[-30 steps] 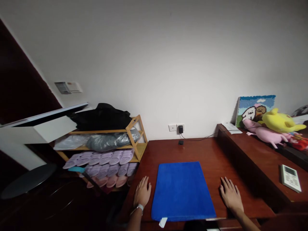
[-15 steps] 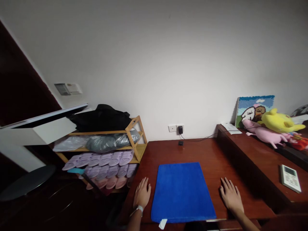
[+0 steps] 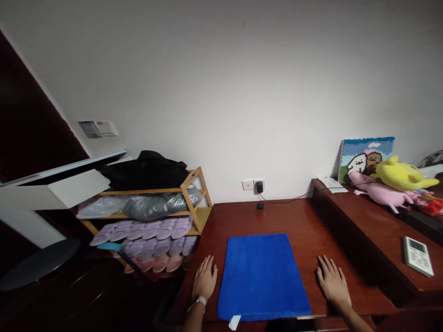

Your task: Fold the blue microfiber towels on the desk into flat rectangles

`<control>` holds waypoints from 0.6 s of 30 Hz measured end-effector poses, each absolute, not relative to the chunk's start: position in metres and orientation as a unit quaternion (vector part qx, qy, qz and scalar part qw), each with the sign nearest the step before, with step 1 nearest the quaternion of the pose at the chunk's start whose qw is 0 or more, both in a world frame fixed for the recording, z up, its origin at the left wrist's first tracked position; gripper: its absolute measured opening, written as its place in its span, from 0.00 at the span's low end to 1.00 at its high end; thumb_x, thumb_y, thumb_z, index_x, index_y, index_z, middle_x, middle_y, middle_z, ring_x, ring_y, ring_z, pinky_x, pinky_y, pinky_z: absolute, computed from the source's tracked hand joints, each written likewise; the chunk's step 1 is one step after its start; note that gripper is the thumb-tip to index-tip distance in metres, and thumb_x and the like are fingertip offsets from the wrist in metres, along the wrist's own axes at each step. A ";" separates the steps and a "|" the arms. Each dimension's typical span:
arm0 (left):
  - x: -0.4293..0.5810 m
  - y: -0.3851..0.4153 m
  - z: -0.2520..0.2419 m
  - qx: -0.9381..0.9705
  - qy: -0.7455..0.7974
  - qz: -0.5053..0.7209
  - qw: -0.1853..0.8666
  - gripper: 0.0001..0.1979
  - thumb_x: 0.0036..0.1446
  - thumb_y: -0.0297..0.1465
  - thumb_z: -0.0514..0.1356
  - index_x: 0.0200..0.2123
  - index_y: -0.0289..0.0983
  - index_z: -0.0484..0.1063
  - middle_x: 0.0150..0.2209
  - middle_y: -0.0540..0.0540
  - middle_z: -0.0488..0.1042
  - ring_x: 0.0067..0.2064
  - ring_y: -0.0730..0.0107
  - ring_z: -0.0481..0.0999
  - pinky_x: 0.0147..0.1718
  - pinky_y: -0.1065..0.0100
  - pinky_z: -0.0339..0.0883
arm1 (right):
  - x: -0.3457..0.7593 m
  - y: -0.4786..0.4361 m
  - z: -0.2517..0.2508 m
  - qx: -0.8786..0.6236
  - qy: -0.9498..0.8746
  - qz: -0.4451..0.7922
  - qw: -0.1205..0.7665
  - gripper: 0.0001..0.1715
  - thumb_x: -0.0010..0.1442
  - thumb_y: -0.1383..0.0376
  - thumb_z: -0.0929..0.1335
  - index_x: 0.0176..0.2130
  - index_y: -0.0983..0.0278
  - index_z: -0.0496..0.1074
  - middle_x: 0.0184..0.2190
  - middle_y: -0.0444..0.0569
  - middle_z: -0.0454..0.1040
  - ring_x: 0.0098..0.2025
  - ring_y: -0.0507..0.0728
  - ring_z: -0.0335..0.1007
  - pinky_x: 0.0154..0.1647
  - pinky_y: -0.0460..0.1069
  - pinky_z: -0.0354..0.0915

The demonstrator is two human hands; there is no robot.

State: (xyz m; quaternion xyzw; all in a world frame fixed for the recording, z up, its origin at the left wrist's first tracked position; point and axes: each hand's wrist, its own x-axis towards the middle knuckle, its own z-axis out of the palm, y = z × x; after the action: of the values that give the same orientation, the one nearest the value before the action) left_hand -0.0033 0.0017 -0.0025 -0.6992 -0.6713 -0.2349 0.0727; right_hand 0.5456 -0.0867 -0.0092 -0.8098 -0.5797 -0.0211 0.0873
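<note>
A blue cloth (image 3: pixel 263 276) lies flat on the reddish-brown table (image 3: pixel 270 219), with a small white tag (image 3: pixel 234 322) at its near edge. My left hand (image 3: pixel 205 279) rests palm down on the tabletop just left of the cloth, fingers stretched out, and a watch or bracelet circles its wrist. To the right of the cloth, my right hand (image 3: pixel 332 281) lies flat on the wood with its fingers spread. Neither hand touches the cloth, and both hold nothing.
On the left stands a wooden rack (image 3: pixel 195 198) with rows of slippers (image 3: pixel 152 229) and a black bag (image 3: pixel 148 170) on top. A raised ledge at right carries a white calculator-like device (image 3: pixel 417 256), plush toys (image 3: pixel 384 191) and a picture (image 3: pixel 367 159). A black plug (image 3: pixel 259 186) sits in the wall socket.
</note>
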 end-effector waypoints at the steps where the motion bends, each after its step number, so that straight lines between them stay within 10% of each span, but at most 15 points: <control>1: -0.003 0.001 -0.001 -0.700 -0.672 -0.232 0.071 0.26 0.67 0.36 0.47 0.61 0.35 0.71 0.64 0.39 0.73 0.65 0.55 0.70 0.64 0.52 0.64 | 0.545 -0.087 -0.008 -0.810 -0.579 -0.021 0.087 0.39 0.67 0.53 0.51 0.70 0.62 0.60 0.72 0.50 0.58 0.74 0.63 0.48 0.73 0.62 0.44; 18: 0.001 -0.002 0.004 -0.703 -0.673 -0.219 0.070 0.26 0.67 0.35 0.48 0.62 0.32 0.71 0.64 0.38 0.72 0.65 0.54 0.70 0.64 0.52 0.64 | 0.545 -0.090 -0.004 -0.809 -0.585 -0.030 0.048 0.42 0.67 0.52 0.48 0.71 0.63 0.59 0.72 0.48 0.57 0.74 0.63 0.49 0.72 0.61 0.46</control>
State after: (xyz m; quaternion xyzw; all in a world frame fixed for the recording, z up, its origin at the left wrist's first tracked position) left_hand 0.0008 -0.0018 0.0035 -0.7026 -0.6733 -0.2194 0.0701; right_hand 0.5446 -0.0895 -0.0038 -0.8092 -0.5848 -0.0303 0.0475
